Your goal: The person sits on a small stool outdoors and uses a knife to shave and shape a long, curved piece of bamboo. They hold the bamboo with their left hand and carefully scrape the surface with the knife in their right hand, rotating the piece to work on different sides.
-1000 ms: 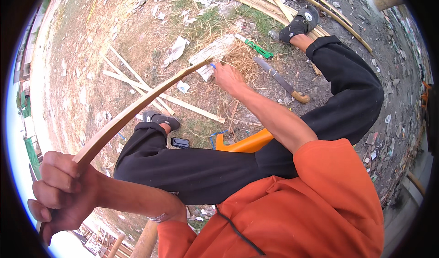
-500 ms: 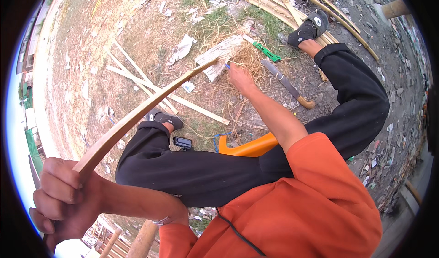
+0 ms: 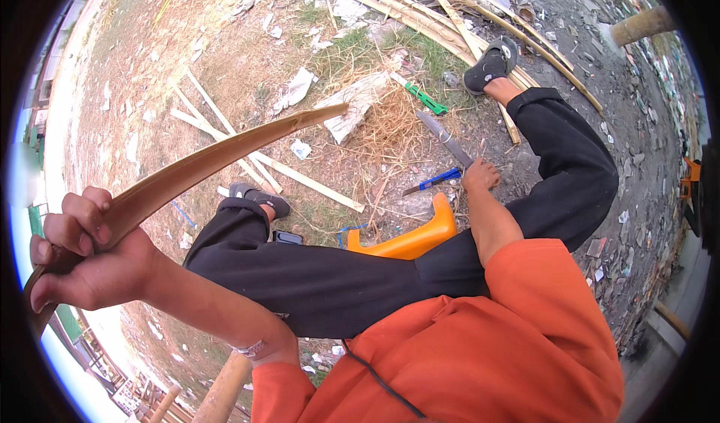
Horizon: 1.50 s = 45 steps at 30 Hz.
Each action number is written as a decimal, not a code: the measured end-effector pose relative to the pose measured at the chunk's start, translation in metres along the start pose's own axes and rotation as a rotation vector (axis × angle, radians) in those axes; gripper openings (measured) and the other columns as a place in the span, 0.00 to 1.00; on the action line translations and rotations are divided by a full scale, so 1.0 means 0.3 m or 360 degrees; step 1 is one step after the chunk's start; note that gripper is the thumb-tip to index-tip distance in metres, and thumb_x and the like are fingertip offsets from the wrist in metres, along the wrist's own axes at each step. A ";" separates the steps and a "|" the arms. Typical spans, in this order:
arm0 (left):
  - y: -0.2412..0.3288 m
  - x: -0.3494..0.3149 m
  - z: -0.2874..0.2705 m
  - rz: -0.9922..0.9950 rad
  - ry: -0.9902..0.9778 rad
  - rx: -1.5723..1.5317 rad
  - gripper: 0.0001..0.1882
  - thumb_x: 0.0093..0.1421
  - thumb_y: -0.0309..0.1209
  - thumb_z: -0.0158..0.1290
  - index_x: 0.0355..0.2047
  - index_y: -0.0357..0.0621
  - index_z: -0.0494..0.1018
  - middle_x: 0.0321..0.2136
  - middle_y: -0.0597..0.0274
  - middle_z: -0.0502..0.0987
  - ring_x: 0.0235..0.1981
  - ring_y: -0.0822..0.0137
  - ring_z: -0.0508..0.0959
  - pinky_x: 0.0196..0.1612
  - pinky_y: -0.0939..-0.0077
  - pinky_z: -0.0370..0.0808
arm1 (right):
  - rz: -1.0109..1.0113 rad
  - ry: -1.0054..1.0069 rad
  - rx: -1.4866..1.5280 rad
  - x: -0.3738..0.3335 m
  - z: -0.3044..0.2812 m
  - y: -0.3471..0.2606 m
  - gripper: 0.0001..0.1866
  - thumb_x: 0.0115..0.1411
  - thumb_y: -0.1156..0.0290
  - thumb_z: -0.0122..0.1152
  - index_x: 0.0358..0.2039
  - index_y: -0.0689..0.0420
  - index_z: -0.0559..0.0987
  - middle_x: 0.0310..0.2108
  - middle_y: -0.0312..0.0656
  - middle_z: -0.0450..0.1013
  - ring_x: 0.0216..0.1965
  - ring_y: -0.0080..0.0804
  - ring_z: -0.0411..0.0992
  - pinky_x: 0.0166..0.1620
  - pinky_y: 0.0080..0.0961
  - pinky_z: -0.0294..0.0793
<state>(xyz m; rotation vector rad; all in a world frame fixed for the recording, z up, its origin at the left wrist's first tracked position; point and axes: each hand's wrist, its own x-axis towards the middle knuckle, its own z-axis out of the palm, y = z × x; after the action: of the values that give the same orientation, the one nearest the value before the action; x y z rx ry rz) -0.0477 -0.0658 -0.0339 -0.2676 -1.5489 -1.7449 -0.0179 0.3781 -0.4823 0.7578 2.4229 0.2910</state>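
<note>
A long, curved bamboo strip (image 3: 217,155) slants up from the left edge of the view, its tip over a pale wooden block (image 3: 349,115). My left hand (image 3: 97,254) is closed round the strip's near end. At the right, my right hand (image 3: 481,175) is closed on the handle of a big knife (image 3: 444,137); the fingers hide the handle, and the blade lies along the ground pointing away. Left of that hand, a blue utility knife (image 3: 433,182) lies on the dirt. A green handled tool (image 3: 425,98) rests beyond the big knife's blade.
An orange plastic seat (image 3: 405,243) is between my legs, with a small dark box (image 3: 287,238) to its left. Several split bamboo strips (image 3: 255,160) lie crossed at left, and longer ones (image 3: 450,29) are piled far right. Shavings (image 3: 394,123) surround the block.
My right hand has left the strip's tip and moved right and nearer, onto the big knife's handle. The blue utility knife now lies on the ground. My left hand has raised and turned the strip.
</note>
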 end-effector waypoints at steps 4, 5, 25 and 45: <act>-0.015 -0.003 0.050 0.0041 -0.0061 -0.0028 0.28 0.55 0.66 0.40 0.28 0.54 0.65 0.13 0.72 0.54 0.14 0.73 0.56 0.23 0.74 0.59 | 0.0150 -0.0266 -0.0070 0.053 0.078 0.015 0.16 0.64 0.63 0.45 0.51 0.50 0.68 0.53 0.52 0.63 0.53 0.46 0.64 0.43 0.50 0.65; -0.013 -0.007 0.058 0.0043 -0.0096 -0.0053 0.28 0.56 0.65 0.39 0.29 0.53 0.65 0.13 0.72 0.54 0.14 0.73 0.56 0.23 0.74 0.60 | 0.0040 -0.0263 -0.0109 0.070 0.086 0.023 0.16 0.64 0.64 0.45 0.51 0.51 0.68 0.54 0.52 0.63 0.53 0.45 0.64 0.43 0.49 0.65; -0.007 -0.028 0.188 0.0006 -0.0118 0.0140 0.17 0.62 0.49 0.39 0.23 0.53 0.60 0.14 0.70 0.56 0.15 0.74 0.56 0.28 0.73 0.58 | -0.1220 -0.0134 0.2026 -0.457 -0.773 -0.045 0.12 0.60 0.66 0.49 0.37 0.62 0.71 0.16 0.45 0.71 0.15 0.39 0.72 0.24 0.36 0.72; -0.024 -0.029 0.154 0.0064 -0.0044 0.0033 0.18 0.62 0.45 0.37 0.18 0.52 0.56 0.12 0.71 0.52 0.14 0.74 0.54 0.26 0.74 0.56 | -0.1615 0.0667 0.1762 -0.396 -0.530 -0.354 0.11 0.63 0.63 0.46 0.30 0.58 0.69 0.17 0.55 0.70 0.19 0.54 0.71 0.23 0.46 0.70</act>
<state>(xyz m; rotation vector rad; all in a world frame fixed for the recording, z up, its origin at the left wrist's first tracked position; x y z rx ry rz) -0.0614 -0.0203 -0.0337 -0.3118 -1.5701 -1.6995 -0.0795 0.2176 -0.3371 -0.2932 2.8861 -1.4819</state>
